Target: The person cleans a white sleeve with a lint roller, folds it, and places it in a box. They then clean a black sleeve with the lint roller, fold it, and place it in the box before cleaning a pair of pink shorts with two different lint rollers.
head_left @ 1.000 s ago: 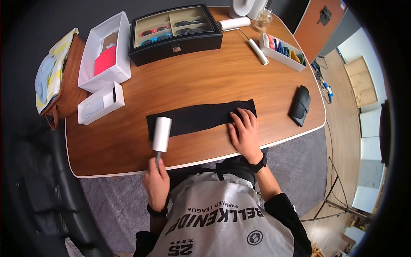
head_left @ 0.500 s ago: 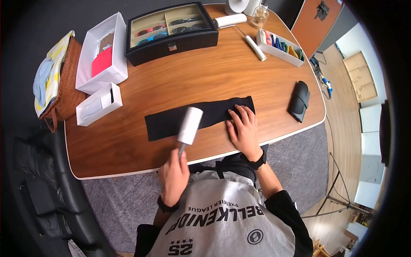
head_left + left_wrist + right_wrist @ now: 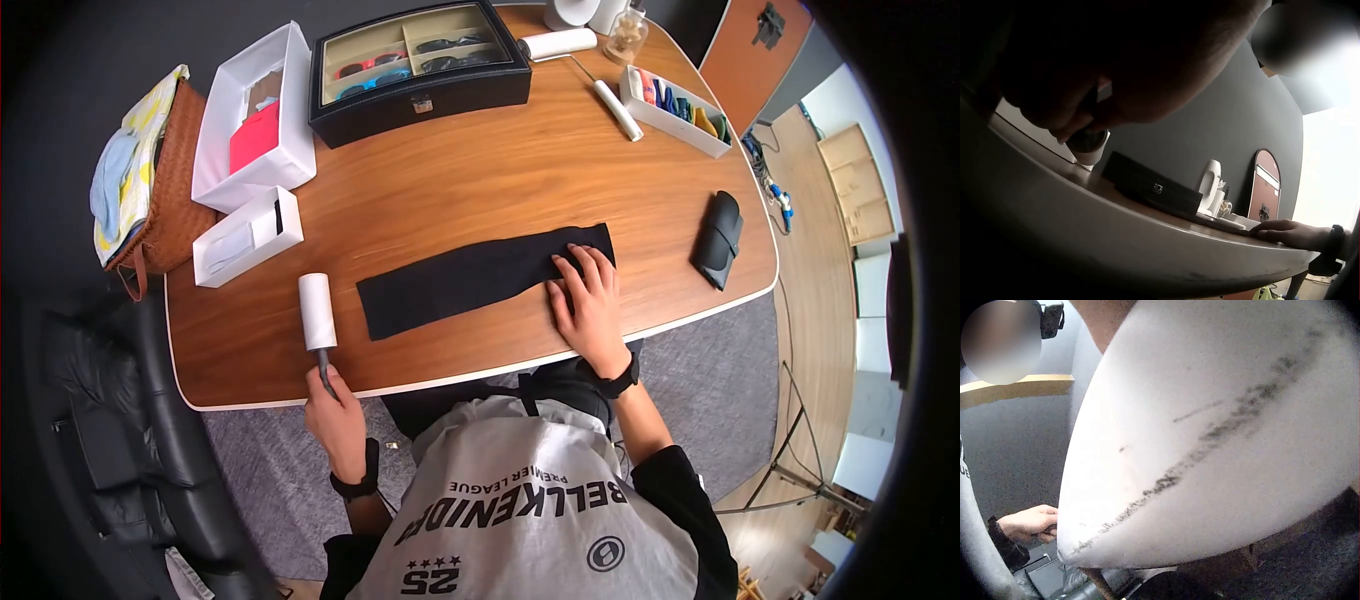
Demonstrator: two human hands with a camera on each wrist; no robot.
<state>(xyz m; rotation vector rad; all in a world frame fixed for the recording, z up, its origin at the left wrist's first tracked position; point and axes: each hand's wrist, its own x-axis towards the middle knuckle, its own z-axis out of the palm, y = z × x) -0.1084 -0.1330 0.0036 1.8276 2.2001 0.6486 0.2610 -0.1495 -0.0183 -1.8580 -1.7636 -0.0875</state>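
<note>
My left hand [image 3: 337, 425] grips the dark handle of a white lint roller [image 3: 318, 312] at the near table edge. The roller stands left of a long black strip of cloth [image 3: 450, 284], apart from it. The cloth lies flat across the front of the table, slightly slanted. On its right end my right hand [image 3: 592, 312] rests with fingers spread. In the left wrist view, the gripping hand [image 3: 1122, 81] is in deep shadow and the roller [image 3: 1088, 150] shows end-on. The right wrist view mostly takes in the table's pale underside [image 3: 1210, 456], hiding the right fingers.
A black glasses case [image 3: 420, 105] with several sunglasses stands at the back. White boxes [image 3: 207, 150] and a woven basket [image 3: 180, 160] line the left. At the right are a box of rolled cloths [image 3: 690, 130], a black pouch [image 3: 717, 240] and another lint roller [image 3: 618, 110].
The lint roller first swung right in front of the cloth, then back left, past the cloth's left end. My right hand has stayed on the cloth's right end.
</note>
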